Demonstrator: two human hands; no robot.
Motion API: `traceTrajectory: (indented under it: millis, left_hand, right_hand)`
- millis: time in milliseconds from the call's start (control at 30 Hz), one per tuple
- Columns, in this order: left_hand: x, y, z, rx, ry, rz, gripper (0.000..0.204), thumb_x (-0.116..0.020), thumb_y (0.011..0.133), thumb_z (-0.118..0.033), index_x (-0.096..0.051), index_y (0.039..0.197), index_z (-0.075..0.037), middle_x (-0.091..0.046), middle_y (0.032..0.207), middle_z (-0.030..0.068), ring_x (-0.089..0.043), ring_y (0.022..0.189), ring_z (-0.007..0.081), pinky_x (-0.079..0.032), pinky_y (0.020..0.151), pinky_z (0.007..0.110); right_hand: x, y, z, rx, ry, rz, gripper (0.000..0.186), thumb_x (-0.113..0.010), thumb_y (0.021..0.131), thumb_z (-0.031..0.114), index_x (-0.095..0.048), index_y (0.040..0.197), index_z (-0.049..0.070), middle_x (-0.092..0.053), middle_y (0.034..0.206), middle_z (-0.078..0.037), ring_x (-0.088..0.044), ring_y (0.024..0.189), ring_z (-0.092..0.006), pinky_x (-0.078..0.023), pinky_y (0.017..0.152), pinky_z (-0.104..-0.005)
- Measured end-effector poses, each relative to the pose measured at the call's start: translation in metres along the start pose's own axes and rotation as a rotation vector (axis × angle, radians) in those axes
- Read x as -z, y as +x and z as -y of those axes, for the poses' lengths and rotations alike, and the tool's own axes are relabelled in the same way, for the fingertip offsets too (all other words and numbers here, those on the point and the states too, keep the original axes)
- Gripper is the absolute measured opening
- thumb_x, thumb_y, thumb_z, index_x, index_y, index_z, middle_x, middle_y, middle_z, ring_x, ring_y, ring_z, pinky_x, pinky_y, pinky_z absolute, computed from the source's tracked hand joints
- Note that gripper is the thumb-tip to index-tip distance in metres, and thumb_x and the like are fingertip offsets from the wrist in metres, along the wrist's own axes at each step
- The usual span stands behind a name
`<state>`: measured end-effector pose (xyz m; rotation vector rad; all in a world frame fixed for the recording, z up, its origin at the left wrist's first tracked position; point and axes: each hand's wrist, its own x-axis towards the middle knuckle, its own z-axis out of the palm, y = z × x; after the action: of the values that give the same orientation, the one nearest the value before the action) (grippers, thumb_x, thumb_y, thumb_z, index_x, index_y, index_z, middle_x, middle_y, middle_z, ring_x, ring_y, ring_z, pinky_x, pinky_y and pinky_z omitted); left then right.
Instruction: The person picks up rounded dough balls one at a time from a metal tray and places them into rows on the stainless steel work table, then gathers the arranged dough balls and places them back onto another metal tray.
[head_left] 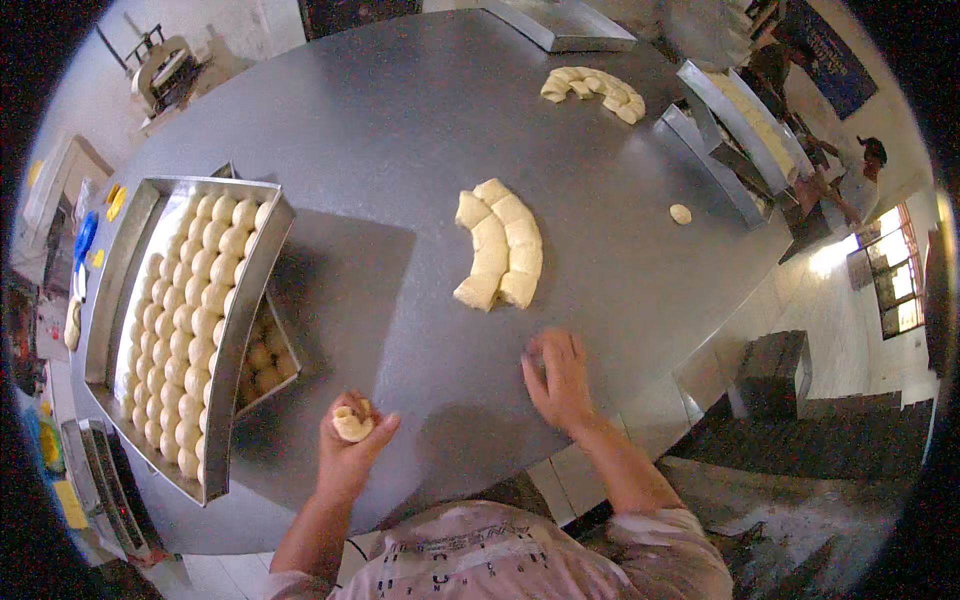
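Pinching a curled dough piece (pixel 352 424), long axis sideways: left hand (pixel 350 450) grip.

The person is wearing a pale pinkish-grey T-shirt (pixel 500 560) with short sleeves. A block of dark print is running across the chest of it in a few short lines, too bent and small to make out. The cloth is looking soft and a little creased, and the right sleeve (pixel 670 545) is ending above the elbow, as is the left sleeve (pixel 295 582), only its edge showing. Both forearms are showing bare below the sleeves. The left hand (pixel 350 440) and the right hand (pixel 560 385) are wearing no gloves, rings or watch that can be seen.
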<state>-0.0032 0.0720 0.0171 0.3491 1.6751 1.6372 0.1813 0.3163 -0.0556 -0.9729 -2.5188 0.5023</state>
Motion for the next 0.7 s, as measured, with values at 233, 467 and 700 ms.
traceTrajectory:
  millis: [233,467,700]
  left_hand:
    - [-0.018,0.002,0.016,0.204,-0.261,-0.056,0.023,-0.050,0.091,-0.017,-0.043,0.111,-0.008,-0.049,0.107,0.0070,-0.051,0.097,0.0198,-0.044,0.085,0.036]
    - [-0.008,-0.003,-0.003,0.128,-0.193,-0.239,0.021,-0.055,0.079,0.003,-0.041,0.080,-0.012,-0.046,0.083,-0.0008,-0.046,0.074,0.0093,-0.038,0.065,0.024]
    - [-0.036,-0.016,-0.007,0.240,0.186,-0.244,0.026,-0.067,0.075,-0.002,-0.043,0.073,-0.012,-0.045,0.079,-0.0042,-0.043,0.074,0.0050,-0.036,0.060,0.021]
  right_hand:
    - [0.009,0.085,-0.057,-0.291,-0.111,-0.269,0.018,-0.065,0.072,0.015,-0.055,0.084,0.006,-0.054,0.093,-0.011,-0.049,0.090,-0.0293,-0.035,0.080,-0.0440]
    - [0.025,0.041,-0.084,-0.040,-0.161,-0.158,0.025,-0.066,0.072,0.019,-0.055,0.088,0.004,-0.055,0.092,-0.016,-0.050,0.090,-0.0357,-0.036,0.086,-0.0491]
    - [0.013,0.051,-0.071,-0.004,0.076,-0.125,0.019,-0.066,0.071,0.016,-0.056,0.083,0.004,-0.055,0.091,-0.017,-0.050,0.089,-0.0351,-0.040,0.081,-0.0434]
